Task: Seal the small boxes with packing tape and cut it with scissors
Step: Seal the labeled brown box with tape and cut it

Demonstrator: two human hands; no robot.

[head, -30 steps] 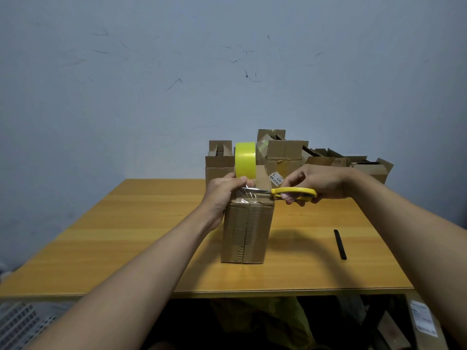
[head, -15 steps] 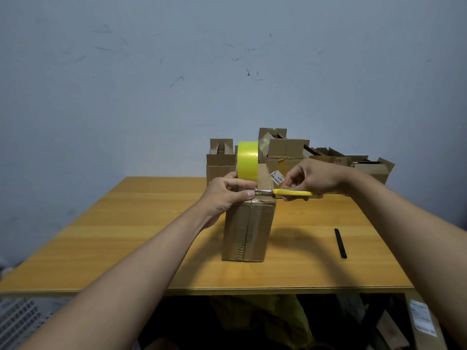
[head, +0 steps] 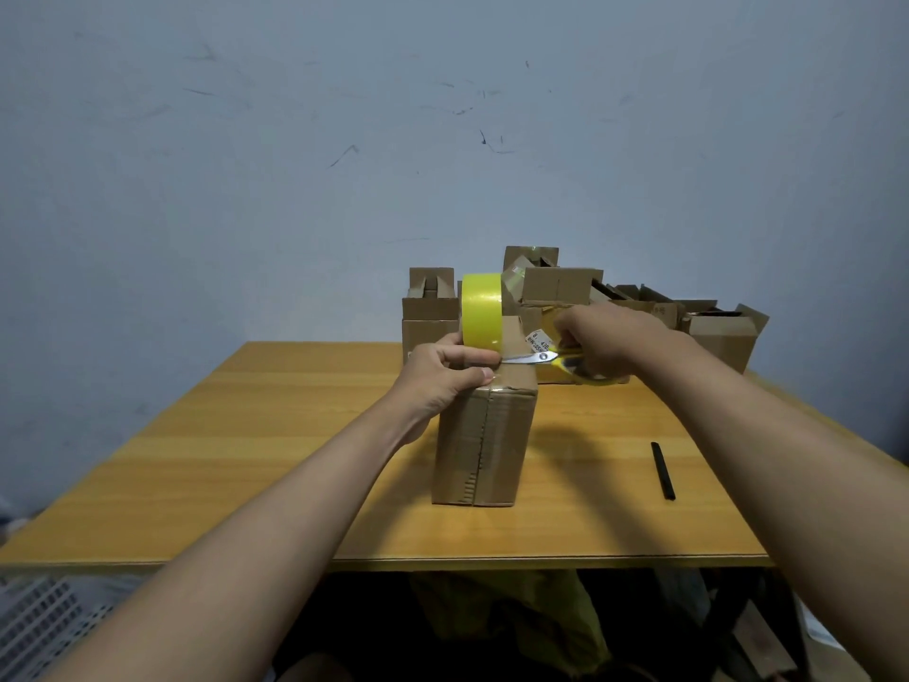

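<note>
A tall cardboard box stands upright in the middle of the wooden table. On its top stands a yellow roll of packing tape. My left hand grips the box's top left edge, fingers curled over the tape strip there. My right hand holds yellow-handled scissors, whose blades point left and reach the tape beside my left fingers, just above the box top.
Several open small cardboard boxes are piled along the table's back edge against the grey wall. A thin black stick lies on the table to the right of the box. Clutter sits under the table.
The scissors' blades have stayed at the tape above the box top. My right hand has shifted its grip on the handles, and the view has tilted slightly. My left hand has kept its hold.
</note>
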